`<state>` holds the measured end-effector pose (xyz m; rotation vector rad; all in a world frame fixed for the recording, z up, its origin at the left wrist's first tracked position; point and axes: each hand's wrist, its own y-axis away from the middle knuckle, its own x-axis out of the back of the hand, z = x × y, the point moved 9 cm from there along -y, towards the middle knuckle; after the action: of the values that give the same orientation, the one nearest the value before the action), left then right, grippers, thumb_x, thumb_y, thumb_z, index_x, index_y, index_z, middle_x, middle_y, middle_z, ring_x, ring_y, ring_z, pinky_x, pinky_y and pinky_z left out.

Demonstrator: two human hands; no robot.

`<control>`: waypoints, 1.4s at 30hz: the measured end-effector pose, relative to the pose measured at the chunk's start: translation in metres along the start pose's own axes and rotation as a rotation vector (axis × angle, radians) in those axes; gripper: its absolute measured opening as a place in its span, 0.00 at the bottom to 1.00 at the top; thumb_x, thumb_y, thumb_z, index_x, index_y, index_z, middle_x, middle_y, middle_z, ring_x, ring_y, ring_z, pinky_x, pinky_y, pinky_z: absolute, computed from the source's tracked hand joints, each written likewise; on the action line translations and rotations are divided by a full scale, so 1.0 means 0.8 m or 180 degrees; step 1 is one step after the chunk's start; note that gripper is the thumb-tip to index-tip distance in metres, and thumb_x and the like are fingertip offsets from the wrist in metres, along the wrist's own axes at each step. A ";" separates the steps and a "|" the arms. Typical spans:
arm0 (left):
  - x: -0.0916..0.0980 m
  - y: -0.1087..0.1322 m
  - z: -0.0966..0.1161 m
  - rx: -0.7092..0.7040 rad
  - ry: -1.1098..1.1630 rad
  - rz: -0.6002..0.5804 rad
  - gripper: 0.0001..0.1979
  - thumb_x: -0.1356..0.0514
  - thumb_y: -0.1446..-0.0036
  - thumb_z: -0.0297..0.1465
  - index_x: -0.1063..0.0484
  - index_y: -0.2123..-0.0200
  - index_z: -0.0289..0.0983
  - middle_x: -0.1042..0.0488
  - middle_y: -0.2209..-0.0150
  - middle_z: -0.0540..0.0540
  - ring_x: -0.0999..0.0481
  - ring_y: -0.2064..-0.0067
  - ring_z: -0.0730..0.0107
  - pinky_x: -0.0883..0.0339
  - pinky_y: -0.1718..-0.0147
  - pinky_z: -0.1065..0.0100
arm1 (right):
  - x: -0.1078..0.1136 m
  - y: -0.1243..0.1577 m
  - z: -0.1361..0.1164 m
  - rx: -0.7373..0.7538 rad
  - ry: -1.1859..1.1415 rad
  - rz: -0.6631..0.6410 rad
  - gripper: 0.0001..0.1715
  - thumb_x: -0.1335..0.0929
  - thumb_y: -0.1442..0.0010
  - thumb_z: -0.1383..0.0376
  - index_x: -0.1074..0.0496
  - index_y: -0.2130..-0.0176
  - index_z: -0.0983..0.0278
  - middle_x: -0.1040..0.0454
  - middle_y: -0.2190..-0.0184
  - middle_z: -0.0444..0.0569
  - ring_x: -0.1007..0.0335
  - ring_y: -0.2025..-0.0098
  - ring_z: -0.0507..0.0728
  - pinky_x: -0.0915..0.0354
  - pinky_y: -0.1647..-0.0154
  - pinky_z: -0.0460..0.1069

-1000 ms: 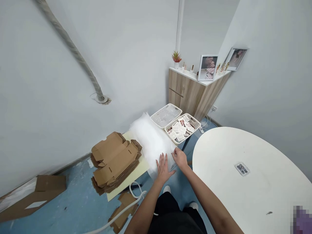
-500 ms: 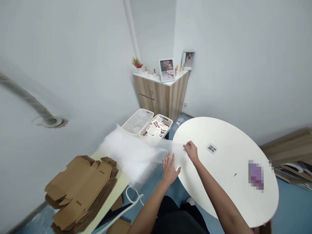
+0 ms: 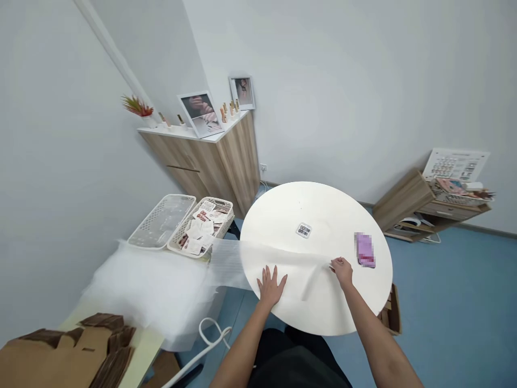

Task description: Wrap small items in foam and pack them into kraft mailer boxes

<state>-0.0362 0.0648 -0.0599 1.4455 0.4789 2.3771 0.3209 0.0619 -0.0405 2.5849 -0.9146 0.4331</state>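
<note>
A thin white foam sheet (image 3: 246, 261) stretches from a fluffy pile (image 3: 149, 288) on the left over the near part of a round white table (image 3: 323, 318). My left hand (image 3: 271, 286) lies flat and open on the sheet at the table's near left edge. My right hand (image 3: 342, 270) pinches the sheet's end, fingers closed, near the table's middle. A small packet (image 3: 304, 230) rests beyond the sheet, and a purple item (image 3: 364, 250), blurred out, lies to the right of my right hand.
Two white baskets (image 3: 161, 229), one holding several packets (image 3: 201, 231), stand left of the table. Flat cardboard boxes (image 3: 60, 353) are stacked at the bottom left. A wooden cabinet (image 3: 210, 159) with framed pictures stands in the corner. A low shelf (image 3: 428, 202) stands at right.
My right hand has pulled the foam sheet rightward off the pile and across the round table. My left hand has followed onto the table's edge. The view has swung to the right.
</note>
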 end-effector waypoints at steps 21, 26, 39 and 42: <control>0.022 -0.124 0.066 -0.1284 -0.1361 0.0215 0.54 0.41 0.54 0.61 0.57 0.30 0.44 0.62 0.29 0.39 0.70 0.30 0.36 0.72 0.40 0.30 | 0.007 0.003 0.027 0.0424 0.1161 -0.1004 0.09 0.36 0.49 0.57 0.32 0.74 0.59 0.25 0.72 0.44 0.29 0.67 0.58 0.38 0.66 0.49; 0.048 -0.156 0.067 -0.1689 -0.1596 0.0192 0.56 0.39 0.59 0.62 0.54 0.31 0.47 0.59 0.29 0.39 0.67 0.30 0.37 0.74 0.39 0.33 | -0.022 0.027 0.024 0.0659 0.1494 -0.1092 0.07 0.37 0.46 0.61 0.33 0.74 0.59 0.26 0.72 0.44 0.31 0.67 0.56 0.40 0.67 0.48; 0.111 -0.148 0.058 -0.1048 -0.1374 0.0943 0.33 0.48 0.38 0.42 0.48 0.32 0.40 0.53 0.30 0.37 0.60 0.29 0.47 0.72 0.36 0.36 | -0.115 0.101 -0.016 0.1036 0.1711 -0.0997 0.09 0.36 0.43 0.66 0.35 0.75 0.60 0.30 0.71 0.47 0.33 0.65 0.57 0.40 0.66 0.49; 0.074 -0.114 0.061 -0.0845 -0.1073 0.0983 0.30 0.50 0.37 0.36 0.47 0.33 0.36 0.54 0.30 0.35 0.57 0.29 0.49 0.63 0.35 0.42 | -0.125 0.100 -0.035 0.1109 0.1633 -0.0851 0.12 0.36 0.39 0.59 0.35 0.73 0.59 0.30 0.69 0.47 0.33 0.64 0.59 0.39 0.63 0.51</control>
<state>-0.0097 0.1778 -0.0325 1.8441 -0.1491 2.2334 0.1904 0.0698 -0.0366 2.6316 -0.3325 1.1908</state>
